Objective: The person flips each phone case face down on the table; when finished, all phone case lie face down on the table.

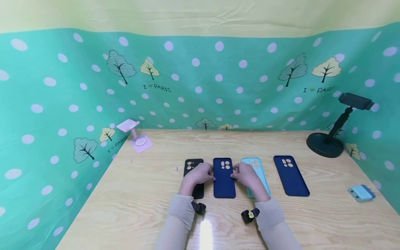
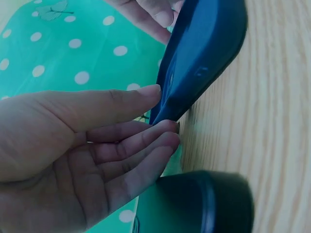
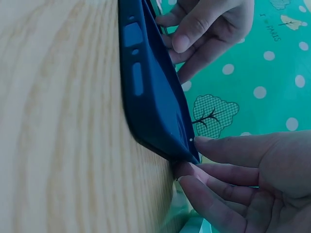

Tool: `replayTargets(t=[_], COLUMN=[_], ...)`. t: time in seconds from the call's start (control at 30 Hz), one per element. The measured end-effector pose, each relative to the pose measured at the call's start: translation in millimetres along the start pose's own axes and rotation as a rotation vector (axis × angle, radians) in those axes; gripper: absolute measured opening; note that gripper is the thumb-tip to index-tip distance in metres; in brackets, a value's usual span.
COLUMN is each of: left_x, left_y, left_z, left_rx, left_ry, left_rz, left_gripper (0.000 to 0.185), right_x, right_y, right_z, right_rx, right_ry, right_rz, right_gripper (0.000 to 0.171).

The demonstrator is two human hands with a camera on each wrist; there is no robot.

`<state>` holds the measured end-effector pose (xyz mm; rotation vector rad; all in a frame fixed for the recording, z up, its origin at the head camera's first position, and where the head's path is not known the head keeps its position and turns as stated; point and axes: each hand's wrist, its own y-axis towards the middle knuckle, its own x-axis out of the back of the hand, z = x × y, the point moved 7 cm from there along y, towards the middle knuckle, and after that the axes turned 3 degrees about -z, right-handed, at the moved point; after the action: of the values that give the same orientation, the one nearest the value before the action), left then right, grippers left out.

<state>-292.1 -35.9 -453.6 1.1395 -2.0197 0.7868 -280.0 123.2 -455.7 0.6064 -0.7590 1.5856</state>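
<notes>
A dark blue phone case [image 1: 224, 180] lies between my two hands in the middle of the table. My left hand [image 1: 202, 173] pinches its left edge; in the left wrist view the thumb [image 2: 131, 101] is at the rim and the fingertips are under it. The right edge is pinched by my right hand [image 1: 246, 173], thumb at the rim, in the right wrist view. Beneath my left hand lies a black phone case [image 1: 198, 192], partly hidden. Behind my right hand is a light blue phone case [image 1: 261, 175], also partly covered.
Another dark blue phone case [image 1: 292, 177] lies farther right. A light blue charger [image 1: 361, 193] is near the right edge. At the back stand a pink phone stand [image 1: 140, 142] on the left and a black stand [image 1: 325, 145] on the right, before a dotted green curtain [image 1: 193, 76].
</notes>
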Motion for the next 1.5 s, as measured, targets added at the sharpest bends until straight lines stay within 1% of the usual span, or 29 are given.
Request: replayTargets(t=[0.07, 0.23, 0.27, 0.37, 0.47, 0.53, 0.67, 0.7, 0.83, 1.0, 1.03, 1.13, 1.2, 1.33, 1.5], left_x=[-0.1, -0.1, -0.2, -0.6, -0.9, -0.9, -0.7, -0.7, -1.3, -2.1, -2.1, -2.3, -1.7, 0.6, 5.9], left_y=[-0.6, 0.2, 0.8, 2.6, 4.1, 4.3, 4.4, 4.3, 4.3, 6.8, 7.4, 8.7, 9.4, 9.1, 6.5], left_z=[0.3, 0.5, 1.0, 3.3, 5.7, 6.9, 7.8, 7.7, 7.3, 9.3, 9.9, 11.3, 11.6, 10.8, 7.1], left_rx=[0.008, 0.005, 0.006, 0.005, -0.003, -0.003, 0.0, 0.001, -0.002, -0.006, -0.006, -0.004, -0.003, -0.006, -0.017], left_ry=[-0.005, -0.021, -0.022, -0.032, -0.043, -0.052, -0.066, -0.068, -0.074, -0.092, -0.1, -0.14, -0.17, -0.208, -0.234], left_rz=[-0.002, 0.003, 0.004, -0.001, -0.007, -0.011, -0.024, -0.025, -0.032, -0.032, -0.034, -0.03, -0.032, -0.032, -0.037], left_gripper=[0.023, 0.027, 0.031, 0.05, 0.056, 0.047, 0.014, 0.013, 0.018, 0.011, 0.016, 0.042, 0.056, 0.059, 0.059], right_x=[-1.4, -1.8, -1.5, -1.7, -2.5, -3.0, -3.1, -3.2, -3.9, -5.5, -5.8, -6.6, -7.0, -8.5, -10.3], right_y=[0.2, -1.6, -2.2, -2.1, -0.4, 0.9, 2.6, 3.0, 3.1, 1.9, 1.7, 1.4, 1.4, 2.1, 4.0], right_z=[1.5, 4.3, 4.8, 4.8, 4.3, 3.7, 3.5, 3.4, 2.3, 1.3, 1.4, 0.5, -0.3, -1.9, -2.5], right_rx=[0.001, -0.005, -0.006, -0.009, -0.013, -0.012, -0.012, -0.015, -0.032, -0.045, -0.045, -0.052, -0.056, -0.071, -0.068], right_ry=[-0.003, -0.004, -0.002, 0.0, -0.004, -0.014, -0.027, -0.024, -0.001, 0.041, 0.048, 0.066, 0.078, 0.106, 0.104], right_rz=[0.005, 0.012, 0.013, 0.014, 0.01, 0.001, -0.017, -0.019, -0.016, -0.002, 0.001, 0.007, 0.012, 0.022, 0.024], right_gripper=[0.041, 0.042, 0.042, 0.042, 0.042, 0.042, 0.041, 0.041, 0.04, 0.041, 0.041, 0.041, 0.041, 0.042, 0.041])
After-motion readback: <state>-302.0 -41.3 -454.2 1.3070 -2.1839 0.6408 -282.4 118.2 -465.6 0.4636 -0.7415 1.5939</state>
